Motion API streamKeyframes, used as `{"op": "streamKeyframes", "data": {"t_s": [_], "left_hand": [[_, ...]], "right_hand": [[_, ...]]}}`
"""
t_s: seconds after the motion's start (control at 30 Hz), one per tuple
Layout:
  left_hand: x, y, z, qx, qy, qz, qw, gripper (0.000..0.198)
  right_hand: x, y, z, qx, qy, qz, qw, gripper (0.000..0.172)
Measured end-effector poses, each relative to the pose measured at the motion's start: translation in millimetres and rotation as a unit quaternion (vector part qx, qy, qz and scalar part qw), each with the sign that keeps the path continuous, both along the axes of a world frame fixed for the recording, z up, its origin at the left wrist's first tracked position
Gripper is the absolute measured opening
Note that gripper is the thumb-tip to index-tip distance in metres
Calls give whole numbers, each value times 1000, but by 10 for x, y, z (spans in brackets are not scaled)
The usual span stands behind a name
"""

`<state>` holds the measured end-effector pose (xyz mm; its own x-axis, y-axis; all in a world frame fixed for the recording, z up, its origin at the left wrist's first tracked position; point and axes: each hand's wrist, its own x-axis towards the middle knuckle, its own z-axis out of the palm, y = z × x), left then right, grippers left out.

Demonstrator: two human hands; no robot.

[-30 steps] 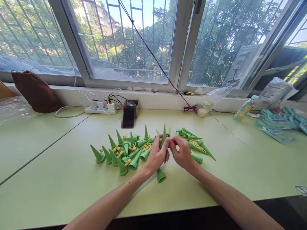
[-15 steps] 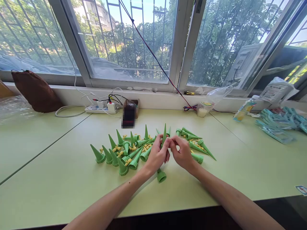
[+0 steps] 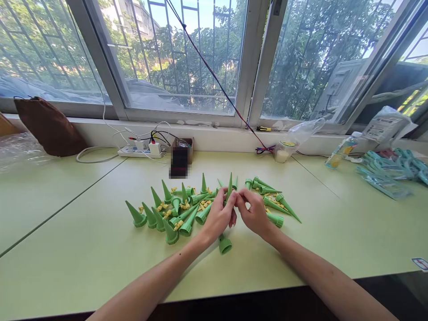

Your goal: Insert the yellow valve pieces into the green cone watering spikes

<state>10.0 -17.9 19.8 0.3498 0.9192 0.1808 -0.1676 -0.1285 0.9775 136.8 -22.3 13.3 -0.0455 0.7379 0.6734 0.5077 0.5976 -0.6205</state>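
Over the desk [image 3: 100, 258], the left hand [image 3: 218, 216] grasped an upright green plastic spike [image 3: 230, 185], seemingly best held steady, while the right hand [image 3: 253, 213] pinched close beside it, whether on anything I couldn't tell.

Spread across the pale green tabletop [image 3: 83, 267]: green plastic spikes [image 3: 137, 216], some upright, others on their sides, among small yellow plastic fittings [image 3: 179, 225]. Farther back: brown cloth bag [image 3: 50, 127], white power strip [image 3: 130, 153], lidded jar [image 3: 281, 154], labelled plastic bottle [image 3: 342, 151], teal pieces [image 3: 383, 182] in clear packaging.
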Motion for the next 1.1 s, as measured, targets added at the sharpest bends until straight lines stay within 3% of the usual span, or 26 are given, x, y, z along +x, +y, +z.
{"op": "streamKeyframes", "data": {"t_s": [0.27, 1.1], "left_hand": [[-2, 21, -22, -8, 41, -9, 999, 38], [-13, -7, 23, -28, 25, -17, 999, 40]], "right_hand": [[24, 24, -34, -10, -18, 1, 1000, 25], [16, 8, -13, -14, -7, 7, 1000, 25]]}}
